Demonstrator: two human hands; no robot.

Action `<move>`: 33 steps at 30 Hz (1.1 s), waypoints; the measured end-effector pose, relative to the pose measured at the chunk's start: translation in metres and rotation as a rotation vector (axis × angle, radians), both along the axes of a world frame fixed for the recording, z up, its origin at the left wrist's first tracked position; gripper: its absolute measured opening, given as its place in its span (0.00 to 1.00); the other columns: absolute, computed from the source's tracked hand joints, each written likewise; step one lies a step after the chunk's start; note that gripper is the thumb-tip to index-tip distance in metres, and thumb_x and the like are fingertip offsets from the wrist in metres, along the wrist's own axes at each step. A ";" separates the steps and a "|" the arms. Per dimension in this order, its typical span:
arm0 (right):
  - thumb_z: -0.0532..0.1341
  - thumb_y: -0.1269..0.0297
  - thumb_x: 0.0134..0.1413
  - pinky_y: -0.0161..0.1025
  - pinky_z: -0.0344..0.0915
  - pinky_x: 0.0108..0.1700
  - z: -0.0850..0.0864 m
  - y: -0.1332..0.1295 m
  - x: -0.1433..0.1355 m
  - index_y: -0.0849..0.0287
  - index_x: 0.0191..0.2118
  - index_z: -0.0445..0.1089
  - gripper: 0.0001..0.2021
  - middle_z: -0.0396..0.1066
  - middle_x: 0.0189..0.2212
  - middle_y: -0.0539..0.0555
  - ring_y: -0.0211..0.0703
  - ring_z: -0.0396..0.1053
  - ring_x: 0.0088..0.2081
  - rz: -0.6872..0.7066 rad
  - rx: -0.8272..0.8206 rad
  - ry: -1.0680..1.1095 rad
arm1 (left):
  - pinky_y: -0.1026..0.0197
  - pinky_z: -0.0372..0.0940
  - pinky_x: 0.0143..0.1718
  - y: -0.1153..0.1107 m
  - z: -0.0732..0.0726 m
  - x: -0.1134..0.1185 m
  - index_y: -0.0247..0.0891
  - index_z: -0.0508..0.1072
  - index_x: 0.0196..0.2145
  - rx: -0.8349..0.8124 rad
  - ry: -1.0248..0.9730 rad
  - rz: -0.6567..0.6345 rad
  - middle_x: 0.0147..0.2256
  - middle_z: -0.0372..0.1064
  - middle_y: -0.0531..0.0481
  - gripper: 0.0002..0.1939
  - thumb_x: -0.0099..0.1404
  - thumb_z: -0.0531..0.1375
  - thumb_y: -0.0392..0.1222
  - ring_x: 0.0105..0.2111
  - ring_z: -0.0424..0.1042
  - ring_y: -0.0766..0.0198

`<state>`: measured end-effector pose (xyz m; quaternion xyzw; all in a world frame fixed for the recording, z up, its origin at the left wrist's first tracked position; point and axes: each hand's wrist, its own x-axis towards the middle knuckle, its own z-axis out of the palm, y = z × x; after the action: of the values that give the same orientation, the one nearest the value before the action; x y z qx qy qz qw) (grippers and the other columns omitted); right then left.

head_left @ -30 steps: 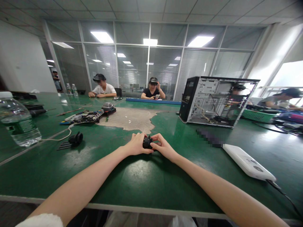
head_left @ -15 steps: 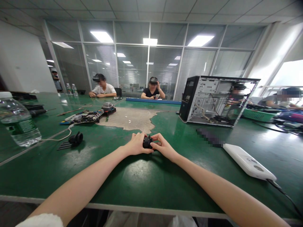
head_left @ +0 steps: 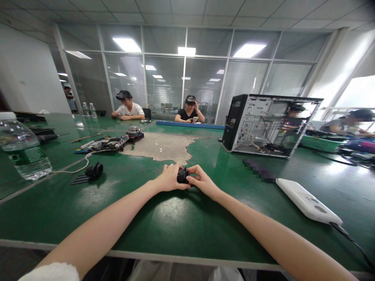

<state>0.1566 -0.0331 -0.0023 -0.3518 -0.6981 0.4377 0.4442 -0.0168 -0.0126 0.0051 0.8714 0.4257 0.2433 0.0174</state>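
A small black round part [head_left: 183,175] is held between my two hands, just above the green table [head_left: 164,230]. My left hand [head_left: 169,178] wraps round its left side, thumb below and fingers above. On its right side, my right hand [head_left: 202,180] grips it with thumb and fingertips. The fingers cover much of the part, so its finer shape is hidden. Another black part with several prongs [head_left: 92,171] lies on the table to the left of my hands.
Left are a water bottle [head_left: 26,152] and a circuit board [head_left: 105,143] with a cable. An open computer case [head_left: 263,127] stands right, beyond a white power strip [head_left: 309,201]. A green basket [head_left: 320,143] holds cables. Several people sit around.
The view has shifted very slightly. My hands and the black part keep the same pose. The person at the back left has raised one hand a little.
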 end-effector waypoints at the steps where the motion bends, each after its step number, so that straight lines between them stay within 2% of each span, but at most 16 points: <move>1: 0.59 0.61 0.45 0.35 0.63 0.34 0.000 0.000 0.000 0.57 0.38 0.58 0.14 0.61 0.36 0.50 0.33 0.63 0.30 0.001 0.000 -0.001 | 0.55 0.52 0.40 0.000 0.000 0.000 0.37 0.59 0.40 0.002 0.000 -0.001 0.35 0.62 0.48 0.33 0.45 0.55 0.65 0.36 0.61 0.55; 9: 0.60 0.62 0.43 0.36 0.64 0.34 0.003 -0.001 0.000 0.57 0.36 0.59 0.13 0.62 0.36 0.50 0.34 0.64 0.31 0.015 -0.024 0.024 | 0.54 0.52 0.40 0.001 -0.001 0.000 0.37 0.59 0.40 0.017 0.011 0.009 0.35 0.62 0.47 0.34 0.44 0.56 0.65 0.36 0.61 0.55; 14: 0.63 0.66 0.40 0.39 0.61 0.45 0.004 0.003 0.003 0.57 0.38 0.60 0.16 0.61 0.38 0.50 0.36 0.64 0.38 0.068 -0.024 0.066 | 0.54 0.52 0.40 0.001 -0.002 0.000 0.37 0.59 0.40 0.023 0.017 0.009 0.35 0.62 0.47 0.33 0.44 0.57 0.64 0.37 0.62 0.54; 17: 0.63 0.66 0.39 0.41 0.60 0.45 0.002 0.004 0.004 0.57 0.39 0.59 0.18 0.61 0.40 0.51 0.37 0.65 0.39 0.090 -0.070 0.069 | 0.54 0.51 0.41 0.001 -0.002 0.000 0.37 0.59 0.40 0.023 0.009 -0.005 0.35 0.62 0.48 0.33 0.44 0.57 0.64 0.37 0.62 0.55; 22: 0.65 0.67 0.37 0.41 0.60 0.47 -0.001 0.005 0.006 0.57 0.36 0.58 0.18 0.62 0.40 0.51 0.38 0.66 0.40 0.168 -0.046 0.106 | 0.54 0.51 0.41 0.002 -0.004 -0.001 0.37 0.59 0.40 0.044 0.008 -0.008 0.35 0.62 0.47 0.33 0.44 0.57 0.64 0.37 0.61 0.55; 27: 0.61 0.62 0.43 0.40 0.63 0.41 -0.002 0.005 0.006 0.57 0.34 0.59 0.12 0.63 0.37 0.50 0.35 0.66 0.34 0.090 -0.055 0.086 | 0.54 0.51 0.40 0.003 -0.005 -0.001 0.37 0.59 0.39 0.055 0.011 -0.016 0.35 0.62 0.48 0.32 0.44 0.57 0.64 0.37 0.62 0.55; 31: 0.61 0.62 0.43 0.42 0.62 0.43 -0.002 0.005 0.004 0.56 0.38 0.59 0.15 0.62 0.37 0.50 0.36 0.65 0.35 0.041 -0.047 0.057 | 0.54 0.51 0.41 0.003 -0.004 0.000 0.37 0.59 0.40 0.042 0.015 -0.005 0.35 0.62 0.47 0.34 0.43 0.56 0.65 0.37 0.62 0.55; 33: 0.62 0.64 0.41 0.42 0.60 0.46 -0.001 0.005 0.003 0.56 0.39 0.58 0.17 0.61 0.38 0.51 0.37 0.65 0.38 0.070 -0.029 0.057 | 0.53 0.51 0.41 0.002 -0.004 0.000 0.37 0.59 0.40 0.036 0.017 0.000 0.36 0.62 0.47 0.33 0.44 0.56 0.65 0.37 0.62 0.55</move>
<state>0.1598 -0.0285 -0.0028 -0.3211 -0.6905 0.4730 0.4432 -0.0166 -0.0103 0.0016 0.8735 0.4215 0.2437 -0.0020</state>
